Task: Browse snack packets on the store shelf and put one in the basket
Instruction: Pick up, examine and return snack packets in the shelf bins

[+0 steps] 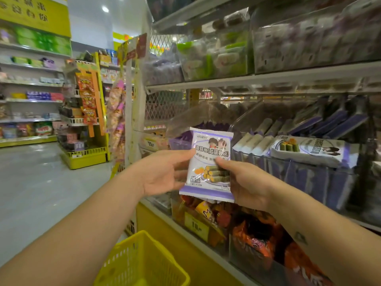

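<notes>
"What was the room like underfoot?"

"A pale grey floor (41, 172), smooth, with a dull shine. Round ceiling lights (105, 9) glowed above a white wall (88, 23)."

"And the far side?"

"Long shelves (31, 84) ran along the left under a yellow sign (35, 13) with pale lettering. A yellow rack (86, 155) stood at the aisle's end."

"The near side?"

"The store shelf (268, 76) was white metal, with a wire mesh panel (162, 106) behind and a yellow base (156, 221)."

Both bare forearms (82, 223) stretch forward, the left hand (162, 172) pinching the left edge of the snack packet (210, 149), thumb in front and fingers (177, 176) behind, the right hand (247, 184) gripping its right edge with thumb laid across the front.
</notes>
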Demonstrator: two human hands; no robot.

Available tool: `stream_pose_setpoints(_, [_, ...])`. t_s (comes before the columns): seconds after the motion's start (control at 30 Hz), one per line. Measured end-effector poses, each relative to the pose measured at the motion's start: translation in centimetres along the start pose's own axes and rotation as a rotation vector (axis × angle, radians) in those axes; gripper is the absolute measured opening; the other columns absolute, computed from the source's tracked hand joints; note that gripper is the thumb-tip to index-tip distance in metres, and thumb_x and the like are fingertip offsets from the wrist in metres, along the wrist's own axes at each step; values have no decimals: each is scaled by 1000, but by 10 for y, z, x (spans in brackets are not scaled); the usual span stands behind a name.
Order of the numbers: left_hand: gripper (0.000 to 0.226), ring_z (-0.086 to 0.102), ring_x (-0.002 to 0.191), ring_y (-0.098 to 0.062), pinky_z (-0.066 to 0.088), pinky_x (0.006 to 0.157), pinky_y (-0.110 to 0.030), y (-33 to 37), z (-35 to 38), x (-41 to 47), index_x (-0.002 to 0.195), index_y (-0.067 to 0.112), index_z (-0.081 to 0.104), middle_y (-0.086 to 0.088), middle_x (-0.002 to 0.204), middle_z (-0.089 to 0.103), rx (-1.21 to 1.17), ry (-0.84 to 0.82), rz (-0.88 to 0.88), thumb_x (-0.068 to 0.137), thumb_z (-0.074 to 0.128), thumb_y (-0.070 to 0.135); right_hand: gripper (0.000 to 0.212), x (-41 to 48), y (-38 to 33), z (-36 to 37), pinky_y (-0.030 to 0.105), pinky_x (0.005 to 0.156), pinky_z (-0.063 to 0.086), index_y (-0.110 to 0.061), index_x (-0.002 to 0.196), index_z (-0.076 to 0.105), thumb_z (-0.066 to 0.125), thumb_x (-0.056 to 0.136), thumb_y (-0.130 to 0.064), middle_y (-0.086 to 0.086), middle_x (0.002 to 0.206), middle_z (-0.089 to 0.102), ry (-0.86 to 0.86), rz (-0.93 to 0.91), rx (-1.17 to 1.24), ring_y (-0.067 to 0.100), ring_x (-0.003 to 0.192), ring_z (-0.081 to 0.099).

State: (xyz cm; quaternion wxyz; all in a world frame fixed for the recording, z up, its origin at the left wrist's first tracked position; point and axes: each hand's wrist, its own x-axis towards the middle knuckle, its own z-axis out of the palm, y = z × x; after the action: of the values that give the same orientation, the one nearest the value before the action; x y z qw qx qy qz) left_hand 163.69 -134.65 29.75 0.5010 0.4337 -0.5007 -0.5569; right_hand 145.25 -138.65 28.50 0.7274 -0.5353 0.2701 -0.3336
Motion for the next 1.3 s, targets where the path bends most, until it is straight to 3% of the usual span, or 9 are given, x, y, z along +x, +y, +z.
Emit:
stream_pose_setpoints(0.17, [37, 71, 95, -20, 60, 74, -32, -13, -5, -1, 118, 9, 63, -11, 112, 72, -11, -121, -42, 81, 62, 11, 32, 2, 0, -1, 31, 57, 59, -6, 104, 66, 42, 101, -28, 14, 95, 75, -14, 13, -9, 23, 78, 74])
stream_pose_setpoints(0.33, [47, 68, 102, -17, 56, 89, -43, -23, 4, 0, 135, 27, 49, 2, 113, 71, 242, 198, 183, 95, 55, 5, 25, 6, 6, 0, 40, 86, 57, -15, 113, 65, 49, 98, -27, 7, 106, 73, 25, -150, -152, 21, 99, 70])
stream_pose_setpoints(0.43, [64, 41, 135, -10, 33, 113, -45, -29, 18, 1, 149, 44, 18, 13, 151, 35, 496, 243, 318, 98, 52, 27, 27, 5, 15, 8, 22, 64, 56, -25, 120, 63, 49, 98, -31, -5, 106, 72, 78, -341, -373, 5, 91, 69])
stream_pose_setpoints(0.5, [70, 29, 142, -15, 23, 115, -42, -32, 31, 0, 150, 47, 7, 10, 158, 20, 263, 114, 287, 96, 50, 38, 32, 2, 19, 13, 11, 54, 49, -24, 124, 61, 44, 99, -35, -9, 94, 72, 61, -451, -436, -2, 72, 66])
stream_pose_setpoints(0.63, [64, 66, 107, -23, 50, 91, -43, -34, 36, -1, 142, 24, 39, -8, 121, 66, -128, -43, 312, 82, 55, 37, 36, -1, 22, 12, 14, 71, 53, -30, 135, 52, 40, 101, -30, -8, 117, 68, 24, -506, -520, 3, 96, 67])
stream_pose_setpoints(0.8, [51, 67, 108, -25, 59, 70, -32, -42, 24, -5, 135, 19, 49, -9, 122, 67, -261, -61, 360, 84, 55, 13, 43, -2, 18, -1, 18, 67, 55, -32, 135, 47, 54, 96, -19, -8, 115, 65, 198, -537, -437, 4, 92, 68])
stream_pose_setpoints(1.0, [63, 59, 120, -28, 55, 87, -44, -53, 15, -9, 140, 34, 41, -9, 132, 61, -184, -182, 330, 87, 54, 2, 26, -3, 4, -13, 23, 73, 56, -15, 117, 62, 57, 93, -23, 1, 108, 73, 26, -430, -229, 16, 100, 69])
stream_pose_setpoints(1.2, [58, 60, 105, 6, 57, 84, -26, -48, 21, -5, 113, 63, 40, 21, 116, 62, 323, 280, 497, 95, 56, 10, 19, -11, 3, -11, 15, 63, 54, -35, 108, 59, 60, 92, -24, -16, 99, 72, 134, -635, -573, 1, 93, 69])
stream_pose_setpoints(1.3, [55, 59, 96, 8, 52, 69, -11, -47, 24, -3, 129, 53, 39, 15, 123, 52, 495, 459, 600, 92, 62, 20, 21, -15, 5, -5, 13, 59, 53, -39, 106, 58, 61, 92, -23, -20, 95, 70, 148, -732, -630, -2, 89, 68])
